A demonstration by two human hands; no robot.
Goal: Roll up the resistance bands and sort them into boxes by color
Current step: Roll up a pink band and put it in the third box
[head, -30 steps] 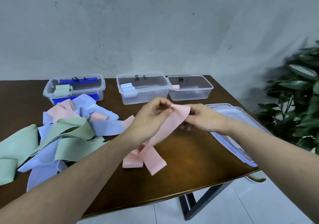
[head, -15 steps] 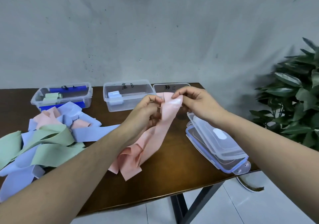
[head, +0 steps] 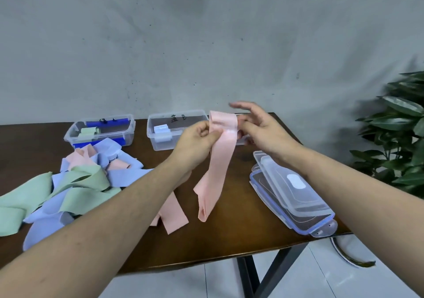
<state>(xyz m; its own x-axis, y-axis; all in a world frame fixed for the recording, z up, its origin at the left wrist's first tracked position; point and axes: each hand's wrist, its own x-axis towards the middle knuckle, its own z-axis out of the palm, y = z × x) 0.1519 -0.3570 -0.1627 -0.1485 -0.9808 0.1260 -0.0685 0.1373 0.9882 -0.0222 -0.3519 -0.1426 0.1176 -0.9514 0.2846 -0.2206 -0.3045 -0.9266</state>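
Left hand (head: 197,142) pinches the top of a pink band (head: 220,160) btwn thumb and curled fingers, holding it up above the table (head: 241,235); the band's upper end is folded over into a small loop and the rest hangs down w/ its lower end near the tabletop. Right hand (head: 259,130) is just beside the fold, fingers spread and mostly straight, fingertips at the band's right edge, gripping nothing that shows. Another pink band (head: 171,212) lies flat on the table under the left forearm. A pile of green, blue and pink bands (head: 75,183) sits at the left. At the back stand clear boxes: left box (head: 101,130) w/ a green roll, middle box (head: 176,129) w/ a blue roll; a third is mostly hidden behind the hands. Stacked lids (head: 293,192) lie at the right
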